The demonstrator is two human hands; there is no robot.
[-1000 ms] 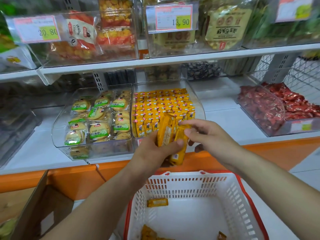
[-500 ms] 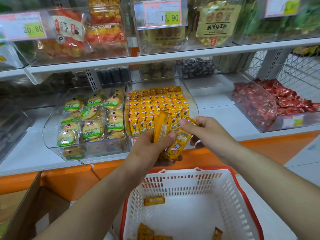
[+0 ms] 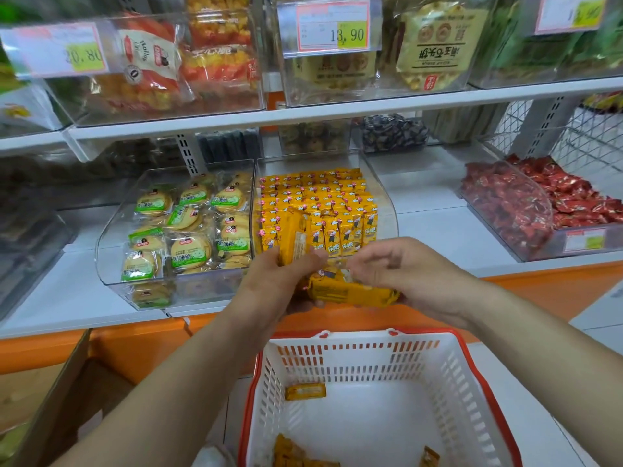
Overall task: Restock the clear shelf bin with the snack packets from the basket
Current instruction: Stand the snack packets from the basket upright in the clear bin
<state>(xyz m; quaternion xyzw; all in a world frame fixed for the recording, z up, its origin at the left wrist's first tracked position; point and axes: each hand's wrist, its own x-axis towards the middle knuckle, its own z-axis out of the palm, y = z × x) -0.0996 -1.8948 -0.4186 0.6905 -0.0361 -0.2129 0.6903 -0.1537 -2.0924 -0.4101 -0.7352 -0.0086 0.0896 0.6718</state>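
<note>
The clear shelf bin (image 3: pixel 387 210) on the lower shelf holds rows of yellow snack packets (image 3: pixel 317 200) standing upright. In front of it, my left hand (image 3: pixel 273 281) grips a small bunch of upright yellow packets (image 3: pixel 295 237). My right hand (image 3: pixel 411 274) holds another yellow packet (image 3: pixel 350 291) that lies sideways between both hands. Below them sits the white basket with a red rim (image 3: pixel 472 382), with a few loose yellow packets (image 3: pixel 305 390) left on its floor.
A clear bin of green-labelled round biscuits (image 3: pixel 182 230) stands left of the yellow bin, and a bin of red packets (image 3: pixel 539 203) to the right. Upper shelf bins carry price tags (image 3: pixel 332 26). An open cardboard box (image 3: pixel 60 392) sits at lower left.
The packet in my right hand has turned from hanging upright to lying sideways, and both hands have dropped slightly in front of the bin.
</note>
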